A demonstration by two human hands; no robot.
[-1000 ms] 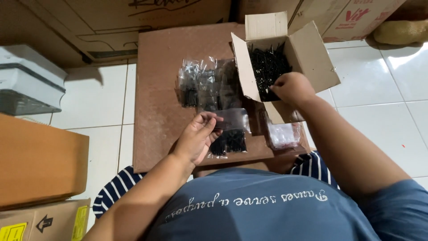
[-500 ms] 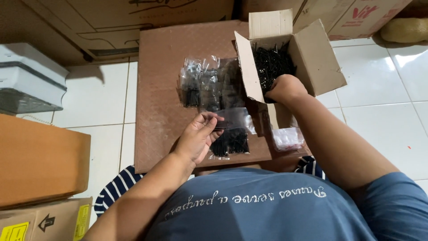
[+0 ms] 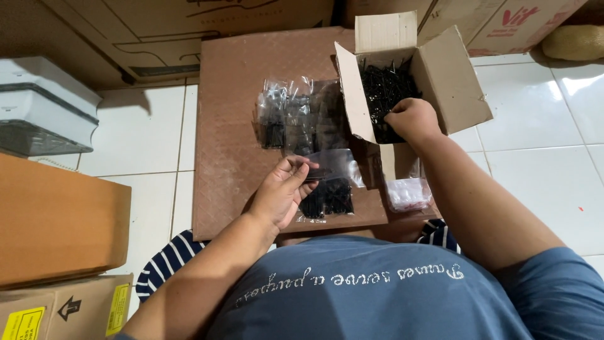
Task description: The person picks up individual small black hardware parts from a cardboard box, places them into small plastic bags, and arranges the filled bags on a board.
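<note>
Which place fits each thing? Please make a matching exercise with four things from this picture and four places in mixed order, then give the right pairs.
Things
1. left hand
2. right hand
3. filled clear bags
4. grey plastic case

Places
A. on the white tiles at the far left
B. inside the open cardboard box of black screws
C. in a row on the brown board
D. holding a clear bag partly filled with screws

Pairs: 1-D, 2-B, 3-C, 4-A
</note>
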